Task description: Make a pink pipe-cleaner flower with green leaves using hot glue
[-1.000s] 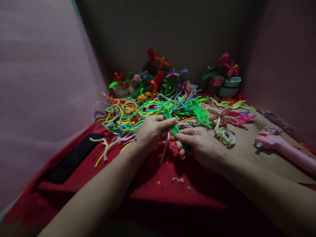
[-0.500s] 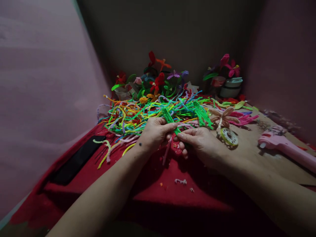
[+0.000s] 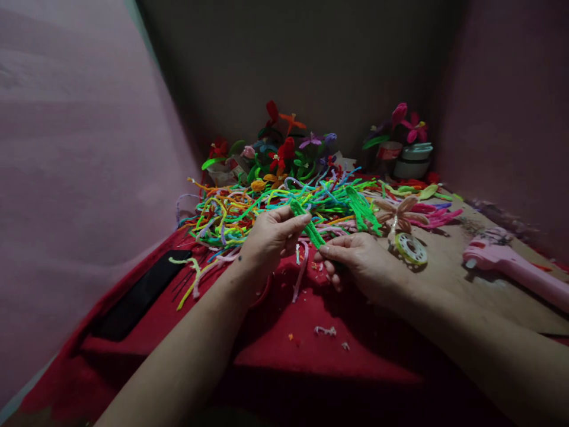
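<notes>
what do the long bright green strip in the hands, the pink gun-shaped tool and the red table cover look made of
The long bright green strip: probably chenille stems, matte; its lengthwise ridges look fuzzy. The pink gun-shaped tool: likely smooth plastic, evenly coloured with rounded edges. The red table cover: seemingly matte cloth, draping over the edge; exact fibre unclear.

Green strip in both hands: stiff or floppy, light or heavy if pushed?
The green strip looks slender, so probably light. It runs straight between left hand and right hand, suggesting some stiffness. Its fuzzy surface should slip little.
</notes>
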`<state>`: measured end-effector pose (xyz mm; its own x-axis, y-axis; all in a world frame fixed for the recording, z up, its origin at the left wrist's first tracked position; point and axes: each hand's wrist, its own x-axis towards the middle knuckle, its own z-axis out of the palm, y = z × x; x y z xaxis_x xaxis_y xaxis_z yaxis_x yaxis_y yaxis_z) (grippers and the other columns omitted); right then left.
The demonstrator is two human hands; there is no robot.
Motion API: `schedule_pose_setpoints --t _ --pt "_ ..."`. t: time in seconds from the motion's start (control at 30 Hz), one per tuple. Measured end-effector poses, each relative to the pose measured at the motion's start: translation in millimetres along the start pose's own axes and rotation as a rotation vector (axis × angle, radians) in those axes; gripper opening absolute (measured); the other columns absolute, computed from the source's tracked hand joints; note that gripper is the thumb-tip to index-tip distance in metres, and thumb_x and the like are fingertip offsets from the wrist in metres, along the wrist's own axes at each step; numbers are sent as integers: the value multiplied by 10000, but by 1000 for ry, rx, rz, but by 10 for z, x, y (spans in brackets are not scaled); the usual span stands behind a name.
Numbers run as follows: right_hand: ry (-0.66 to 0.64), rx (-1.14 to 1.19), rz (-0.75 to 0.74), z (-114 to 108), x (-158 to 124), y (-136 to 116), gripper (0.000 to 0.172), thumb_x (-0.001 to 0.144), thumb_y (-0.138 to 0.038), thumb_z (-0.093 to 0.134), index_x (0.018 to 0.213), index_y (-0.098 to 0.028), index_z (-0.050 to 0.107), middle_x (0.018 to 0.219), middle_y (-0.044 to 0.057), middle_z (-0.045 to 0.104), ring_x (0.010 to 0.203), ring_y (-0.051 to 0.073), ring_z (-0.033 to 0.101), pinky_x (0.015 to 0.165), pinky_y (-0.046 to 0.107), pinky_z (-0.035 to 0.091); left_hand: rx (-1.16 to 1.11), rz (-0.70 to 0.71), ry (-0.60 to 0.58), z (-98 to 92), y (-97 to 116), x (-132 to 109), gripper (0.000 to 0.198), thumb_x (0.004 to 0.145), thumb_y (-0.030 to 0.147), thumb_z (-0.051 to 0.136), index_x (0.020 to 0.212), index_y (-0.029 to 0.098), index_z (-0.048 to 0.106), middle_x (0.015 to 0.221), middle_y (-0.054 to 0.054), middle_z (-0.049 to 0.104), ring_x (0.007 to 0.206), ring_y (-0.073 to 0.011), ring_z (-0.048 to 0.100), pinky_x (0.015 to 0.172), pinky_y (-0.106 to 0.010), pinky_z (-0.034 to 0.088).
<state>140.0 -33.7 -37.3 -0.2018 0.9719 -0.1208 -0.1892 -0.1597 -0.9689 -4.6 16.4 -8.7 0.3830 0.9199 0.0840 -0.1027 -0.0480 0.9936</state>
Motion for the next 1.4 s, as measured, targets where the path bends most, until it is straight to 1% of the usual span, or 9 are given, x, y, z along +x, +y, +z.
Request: schedule_pose_setpoints --t 0.2,0.37,0.67,0.8,0.9,0.97,1.07,1.17,1.4 --pt "14 -55 -14 -8 -4 11 168 742 -187 553 605 -107 609 429 -19 521 310 52 428 313 165 338 -18 46 123 -57 42 30 279 667 276 660 551 143 444 412 86 327 312 -1 252 317 -160 140" --pt "-4 3 -29 -20 19 15 146 721 -211 605 607 -119 596 446 -24 523 327 59 448 330 175 373 -237 -92 109 -89 70 54 149 652 182 632 632 130 494 452 77 394 309 9 259 315 -133 182" --pt "-22 75 -56 -38 24 14 144 708 -160 586 570 -122 570 493 -10 543 371 71 474 376 209 407 -83 91 212 -48 55 50 236 636 219 666 558 143 457 419 86 348 309 -8 246 302 -153 146" --pt "27 5 -66 -61 30 -5 161 707 -139 563 547 -123 569 449 -11 523 345 71 452 347 200 377 169 108 233 -77 74 32 185 691 271 623 624 147 504 454 67 383 341 -35 286 331 -185 211" --pt "89 -55 -31 -68 29 -34 177 695 -127 550 519 -127 564 414 -13 509 307 70 434 311 193 346 609 460 362 -64 110 -12 211 689 271 647 860 159 593 737 -15 581 615 -109 519 536 -224 409" --pt "100 -112 -15 -74 25 -57 217 684 -120 542 468 -135 534 381 -13 498 284 69 423 290 187 312 913 750 280 -42 110 -32 300 678 262 674 964 202 607 980 -41 606 909 -174 526 775 -288 420" --pt "68 -217 -14 -103 25 -82 251 673 -117 515 423 -142 510 327 -14 477 254 71 400 274 185 269 1221 964 -93 -23 46 -17 212 735 289 631 936 222 638 1004 -34 640 1056 -202 467 927 -354 331" --pt "10 -307 -25 -155 36 -97 235 663 -137 524 428 -141 528 314 -12 482 253 72 396 281 189 264 1346 973 -300 -35 -38 19 160 794 302 557 893 213 647 890 -26 675 950 -170 530 912 -348 326" --pt "-113 -433 -40 -236 49 -150 281 681 -149 547 403 -144 507 317 -19 468 277 59 387 318 192 267 1438 915 -377 -28 -48 -10 168 829 237 502 766 196 652 682 -1 657 676 -121 549 846 -317 343"
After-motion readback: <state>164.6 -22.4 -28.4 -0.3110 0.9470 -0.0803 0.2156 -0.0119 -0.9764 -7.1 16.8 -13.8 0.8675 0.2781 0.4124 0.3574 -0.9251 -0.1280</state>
